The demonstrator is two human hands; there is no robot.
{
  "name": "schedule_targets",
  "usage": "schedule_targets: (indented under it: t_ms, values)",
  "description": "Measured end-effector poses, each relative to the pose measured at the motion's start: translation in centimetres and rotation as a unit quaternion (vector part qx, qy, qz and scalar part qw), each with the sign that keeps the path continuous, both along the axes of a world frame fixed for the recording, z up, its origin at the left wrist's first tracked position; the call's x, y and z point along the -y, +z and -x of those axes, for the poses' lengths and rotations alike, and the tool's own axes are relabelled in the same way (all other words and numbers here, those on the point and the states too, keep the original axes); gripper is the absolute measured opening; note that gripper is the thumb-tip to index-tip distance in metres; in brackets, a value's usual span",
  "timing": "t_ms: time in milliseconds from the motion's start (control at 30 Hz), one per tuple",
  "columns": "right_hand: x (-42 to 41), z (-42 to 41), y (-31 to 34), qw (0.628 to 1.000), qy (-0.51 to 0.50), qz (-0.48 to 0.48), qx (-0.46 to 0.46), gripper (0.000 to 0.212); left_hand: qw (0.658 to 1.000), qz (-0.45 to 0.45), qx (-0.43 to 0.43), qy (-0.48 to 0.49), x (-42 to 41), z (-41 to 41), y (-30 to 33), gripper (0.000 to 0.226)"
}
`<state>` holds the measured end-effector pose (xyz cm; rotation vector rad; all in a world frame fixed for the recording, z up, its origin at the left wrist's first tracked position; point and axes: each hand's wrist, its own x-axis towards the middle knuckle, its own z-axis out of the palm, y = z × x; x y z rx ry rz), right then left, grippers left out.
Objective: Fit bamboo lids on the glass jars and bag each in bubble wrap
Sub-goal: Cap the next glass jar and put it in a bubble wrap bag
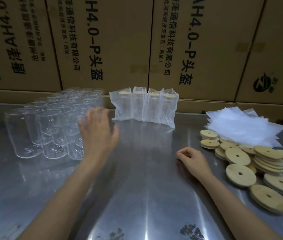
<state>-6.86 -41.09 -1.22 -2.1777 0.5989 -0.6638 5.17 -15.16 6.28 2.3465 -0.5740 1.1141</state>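
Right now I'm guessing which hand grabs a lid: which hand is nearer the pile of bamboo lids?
Right. The right hand rests on the table just left of the bamboo lids; the left hand is across the table beside the glass jars.

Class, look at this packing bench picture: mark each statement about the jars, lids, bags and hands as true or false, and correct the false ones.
1. Four bagged jars stand in a row at the back of the table. True.
2. The left hand is gripping a bamboo lid. False: it is open and empty, reaching towards the bare glass jars.
3. The bamboo lids lie in a loose pile on the person's right. True.
4. The bare glass jars already have lids on them. False: they are open-topped, with no lids.
5. The right hand rests on the stack of bubble-wrap bags. False: it rests on the table, loosely curled, holding nothing.
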Motion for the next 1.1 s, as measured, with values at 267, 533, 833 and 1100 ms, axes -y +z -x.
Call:
schedule_targets:
  t_ms: [267,533,833,1100]
  values:
    - [-0.1,0.2,0.2,1.0,-0.016,-0.003,-0.011,0.01,0.991,-0.033,-0.059,0.115,-3.6,-4.0,0.1,0.062]
    - [-1.1,0.9,1.0,0.996,0.014,-0.023,0.081,0.006,0.999,0.01,0.036,0.012,-1.8,-1.5,-0.6,0.044]
    - [-7.4,1.5,2.2,0.972,0.214,0.026,0.088,0.106,0.958,0.051,0.107,-0.261,5.5,6.4,-0.3,0.035]
    - [-6.3,1.6,2.4,0.973,0.123,-0.031,0.193,0.1,0.896,0.135,-0.074,-0.416,9.0,7.6,-1.2,0.072]
